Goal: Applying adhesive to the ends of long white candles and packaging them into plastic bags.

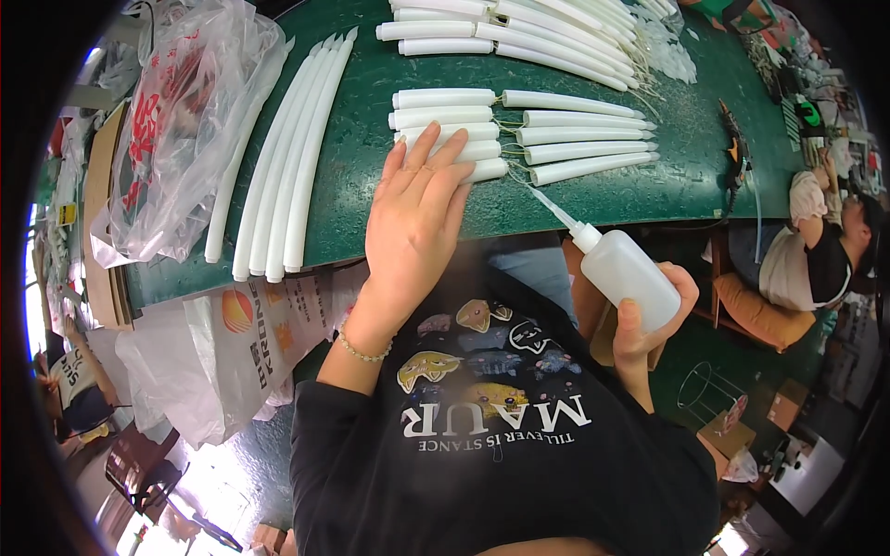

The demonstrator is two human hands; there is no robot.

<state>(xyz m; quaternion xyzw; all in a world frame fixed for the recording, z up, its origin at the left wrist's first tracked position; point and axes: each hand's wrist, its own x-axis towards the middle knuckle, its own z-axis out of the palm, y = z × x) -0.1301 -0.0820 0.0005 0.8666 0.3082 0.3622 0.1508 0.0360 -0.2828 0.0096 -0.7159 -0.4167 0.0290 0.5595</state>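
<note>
My left hand (413, 218) lies with its fingers stretched over a row of short white candle bases (443, 97) on the green table. Thin wires (512, 148) run from these bases to several tapered white candle tops (589, 135) on their right. In my right hand (640, 334) is a translucent white squeeze bottle (633, 276), tilted up to the left. Its narrow nozzle (553, 208) points at the wires by the nearest base's right end. Whether the tip touches anything I cannot tell.
Long white taper candles (295, 167) lie at the left beside a clear plastic bag (190, 120). More candle pieces (528, 42) are piled at the far side. A dark tool with a cord (734, 153) rests at the table's right end. Another person (811, 241) sits at far right.
</note>
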